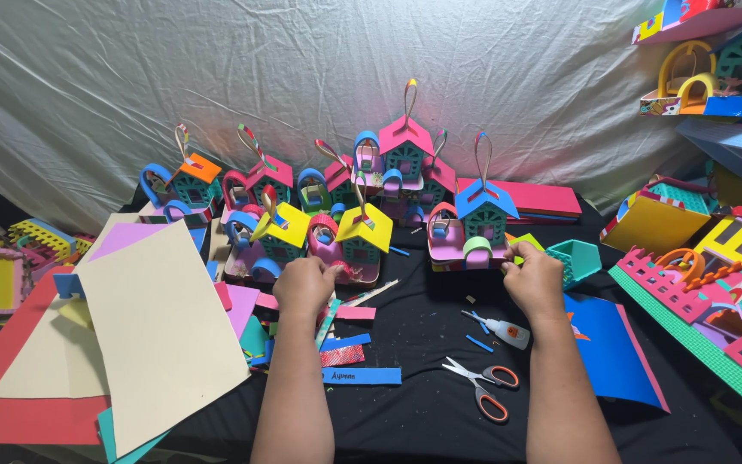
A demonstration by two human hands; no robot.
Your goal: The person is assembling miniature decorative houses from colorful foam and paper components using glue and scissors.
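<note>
Orange-handled scissors [484,387] lie nearest on the black cloth; left hand [305,286] curled against a yellow-roofed foam house [355,242], right hand [534,279] pinching the blue-roofed house's base [467,251].

Black table [422,344] holds scissors [484,385], glue bottle [506,330] (foam houses [362,232] behind).

Small foam craft houses [362,206] stand in a far row, behind both hands. Steel scissors with orange handles [484,385] lie near, a white glue bottle [506,330] just beyond them. Large cream foam sheets [152,331] lie left, a blue foam sheet [607,348] right.
</note>
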